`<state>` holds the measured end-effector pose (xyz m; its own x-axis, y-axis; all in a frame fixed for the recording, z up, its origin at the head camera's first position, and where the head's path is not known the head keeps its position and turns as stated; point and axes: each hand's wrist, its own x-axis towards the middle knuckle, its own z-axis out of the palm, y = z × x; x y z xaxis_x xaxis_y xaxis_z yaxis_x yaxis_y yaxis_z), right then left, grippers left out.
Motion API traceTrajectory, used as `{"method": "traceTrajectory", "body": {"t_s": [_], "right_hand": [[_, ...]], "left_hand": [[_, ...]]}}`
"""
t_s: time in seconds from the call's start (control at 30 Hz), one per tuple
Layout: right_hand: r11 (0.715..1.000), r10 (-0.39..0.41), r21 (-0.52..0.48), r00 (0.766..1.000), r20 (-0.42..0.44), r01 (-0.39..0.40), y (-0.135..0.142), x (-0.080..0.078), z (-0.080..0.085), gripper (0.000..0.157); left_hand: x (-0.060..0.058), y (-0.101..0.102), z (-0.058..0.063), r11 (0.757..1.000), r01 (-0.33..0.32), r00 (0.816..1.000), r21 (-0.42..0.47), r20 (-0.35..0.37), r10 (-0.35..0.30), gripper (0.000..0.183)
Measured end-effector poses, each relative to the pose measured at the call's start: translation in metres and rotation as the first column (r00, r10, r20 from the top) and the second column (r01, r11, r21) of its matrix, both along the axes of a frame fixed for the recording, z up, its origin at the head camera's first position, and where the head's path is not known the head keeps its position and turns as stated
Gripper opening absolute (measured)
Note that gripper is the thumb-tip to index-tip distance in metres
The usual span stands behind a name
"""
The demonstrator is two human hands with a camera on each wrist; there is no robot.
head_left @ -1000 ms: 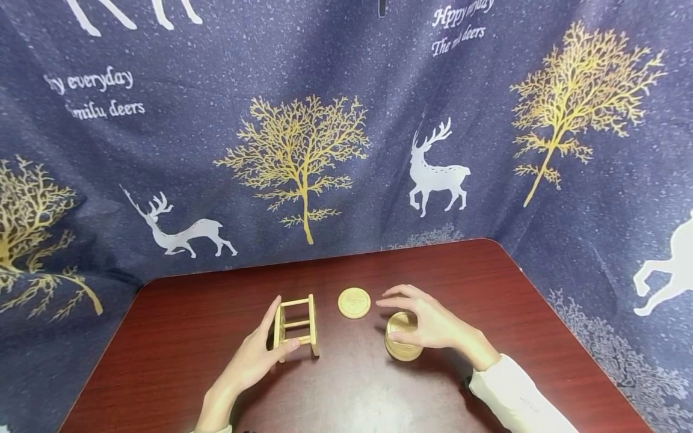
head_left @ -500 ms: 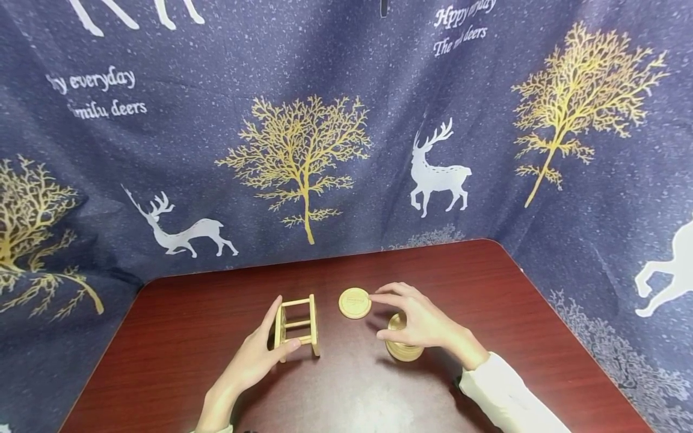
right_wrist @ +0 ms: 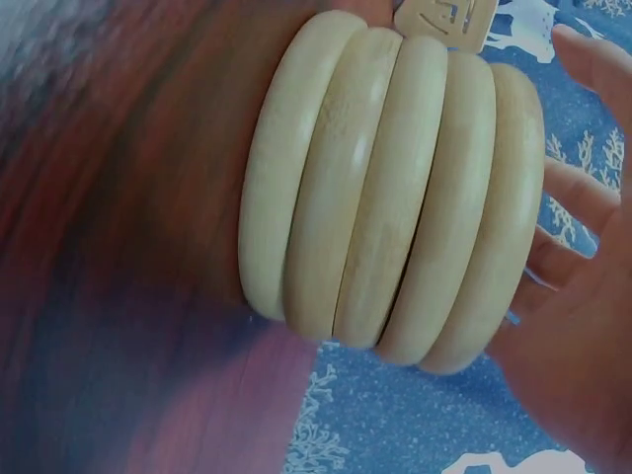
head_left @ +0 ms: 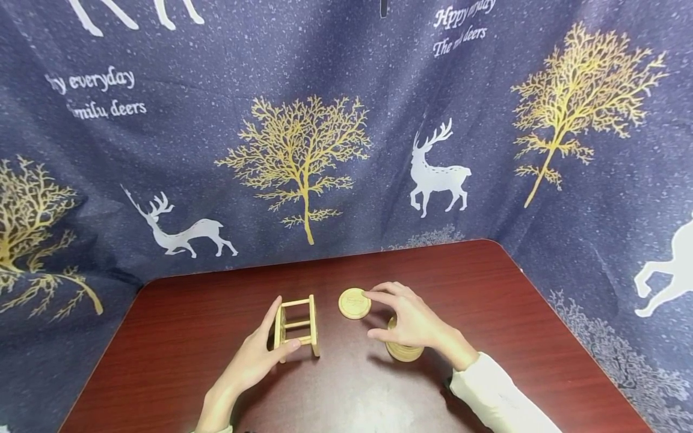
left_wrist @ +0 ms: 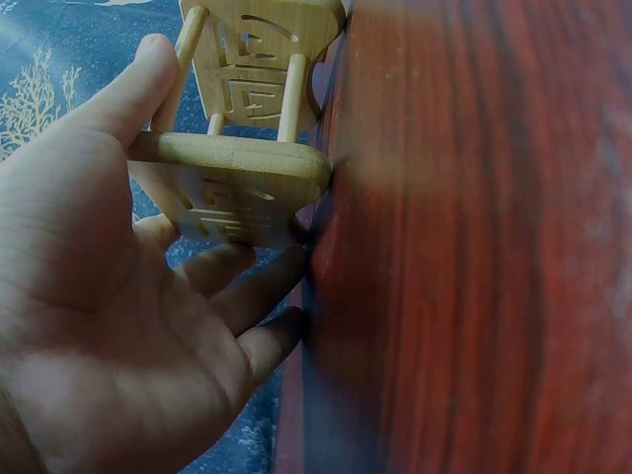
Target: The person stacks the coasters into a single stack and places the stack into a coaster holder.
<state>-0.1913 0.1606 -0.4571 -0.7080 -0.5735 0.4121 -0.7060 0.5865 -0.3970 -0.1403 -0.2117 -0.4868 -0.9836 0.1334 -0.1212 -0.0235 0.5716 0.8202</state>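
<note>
Right hand (head_left: pixel 409 317) has moved left, perhaps touching the lone coaster (head_left: pixel 354 305).

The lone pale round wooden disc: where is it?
In the head view, the pale round wooden disc lies on the dark-red table, right of the pale wooden rack, beside the right hand.

Could pass over the dark-red wooden table (head_left: pixel 346 370) between pale wooden barred rack (head_left: pixel 297 324) and five stacked round pale-wood discs (right_wrist: pixel 390 197); met right hand (head_left: pixel 409 319) above those, lone flat pale-wood disc (head_left: pixel 354 304) farther back.
</note>
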Motion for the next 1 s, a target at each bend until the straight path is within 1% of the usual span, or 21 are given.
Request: {"method": "traceTrajectory", "body": {"t_s": [0.4,0.6,0.73,0.87,1.0], "right_hand": [[0.999,-0.024,-0.023,0.999,-0.031,0.023,-0.009,0.0,-0.003,0.074],[0.999,-0.031,-0.033,0.999,-0.035,0.03,-0.01,-0.002,-0.004,0.075],[0.999,-0.043,-0.028,0.999,-0.017,0.042,-0.011,-0.005,-0.004,0.075],[0.998,-0.061,-0.028,0.998,0.02,0.062,-0.011,-0.009,-0.004,0.076],[0.997,-0.074,-0.02,0.997,0.038,0.074,-0.013,-0.011,-0.002,0.076]], "left_hand": [[0.0,-0.001,0.0,1.0,-0.002,1.0,-0.017,0.012,0.002,0.111],[-0.001,-0.002,0.0,1.0,0.004,1.0,-0.027,-0.006,-0.004,0.111],[-0.002,-0.002,-0.001,0.999,0.0,1.0,-0.035,-0.001,0.0,0.111],[-0.002,-0.001,-0.002,0.999,-0.001,1.0,-0.034,0.006,0.001,0.112],[-0.002,-0.001,-0.002,1.0,0.003,1.0,-0.03,-0.001,-0.003,0.112]]}}
